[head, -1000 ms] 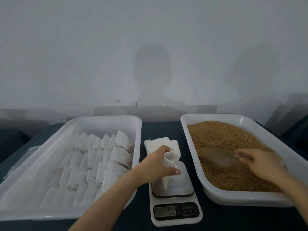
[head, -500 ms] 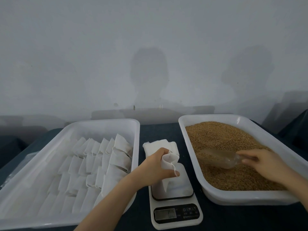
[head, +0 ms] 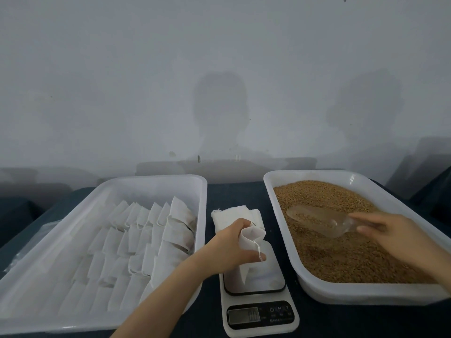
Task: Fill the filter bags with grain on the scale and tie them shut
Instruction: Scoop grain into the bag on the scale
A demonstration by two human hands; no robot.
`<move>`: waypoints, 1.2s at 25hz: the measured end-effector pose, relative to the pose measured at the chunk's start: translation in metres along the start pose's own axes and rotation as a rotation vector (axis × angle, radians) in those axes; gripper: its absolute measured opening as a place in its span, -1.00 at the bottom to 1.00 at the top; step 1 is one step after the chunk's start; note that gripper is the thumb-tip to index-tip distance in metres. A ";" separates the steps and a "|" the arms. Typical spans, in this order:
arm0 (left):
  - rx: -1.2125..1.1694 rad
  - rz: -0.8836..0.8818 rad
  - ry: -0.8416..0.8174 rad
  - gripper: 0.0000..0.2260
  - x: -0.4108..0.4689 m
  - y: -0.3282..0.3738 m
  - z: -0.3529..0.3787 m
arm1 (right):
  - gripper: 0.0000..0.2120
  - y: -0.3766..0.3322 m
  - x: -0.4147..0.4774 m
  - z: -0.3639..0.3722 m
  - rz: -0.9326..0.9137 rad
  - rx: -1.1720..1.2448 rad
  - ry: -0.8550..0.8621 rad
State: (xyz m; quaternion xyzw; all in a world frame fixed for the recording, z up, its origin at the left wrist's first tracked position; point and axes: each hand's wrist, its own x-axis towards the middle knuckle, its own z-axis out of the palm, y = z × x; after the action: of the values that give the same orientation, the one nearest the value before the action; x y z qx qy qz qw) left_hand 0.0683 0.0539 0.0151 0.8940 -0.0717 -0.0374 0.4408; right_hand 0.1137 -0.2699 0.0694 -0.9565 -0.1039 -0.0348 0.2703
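Observation:
My left hand (head: 230, 247) grips a white filter bag (head: 252, 240) upright over the platform of the white kitchen scale (head: 258, 311), its mouth held open and its drawstring hanging. My right hand (head: 395, 232) holds the handle of a clear plastic scoop (head: 319, 219) loaded with brown grain, raised just above the grain (head: 341, 252) in the right tray. A stack of empty bags (head: 231, 215) lies behind the scale.
A white tray (head: 156, 181) on the left holds several rows of filled, tied bags (head: 136, 240). The grain tray (head: 361, 295) stands right of the scale. All rest on a dark table against a grey wall.
My right hand has lifted the scoop out of the grain with a load and moved it slightly left. My left hand keeps the bag over the scale.

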 end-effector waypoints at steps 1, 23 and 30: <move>-0.006 0.001 -0.001 -0.46 0.000 0.000 0.000 | -0.65 -0.008 -0.001 -0.004 -0.029 0.007 -0.001; -0.041 0.011 0.022 -0.58 -0.003 0.006 -0.001 | -0.65 -0.096 0.008 -0.022 -0.391 -0.403 -0.155; -0.040 0.031 0.032 -0.59 -0.004 0.008 -0.002 | -0.77 -0.107 0.013 -0.022 -0.439 -0.475 -0.079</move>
State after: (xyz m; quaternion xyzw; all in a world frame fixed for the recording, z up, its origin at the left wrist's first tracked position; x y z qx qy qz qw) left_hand 0.0638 0.0516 0.0224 0.8842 -0.0779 -0.0176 0.4602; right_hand 0.1028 -0.1900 0.1443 -0.9482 -0.3072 -0.0784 0.0215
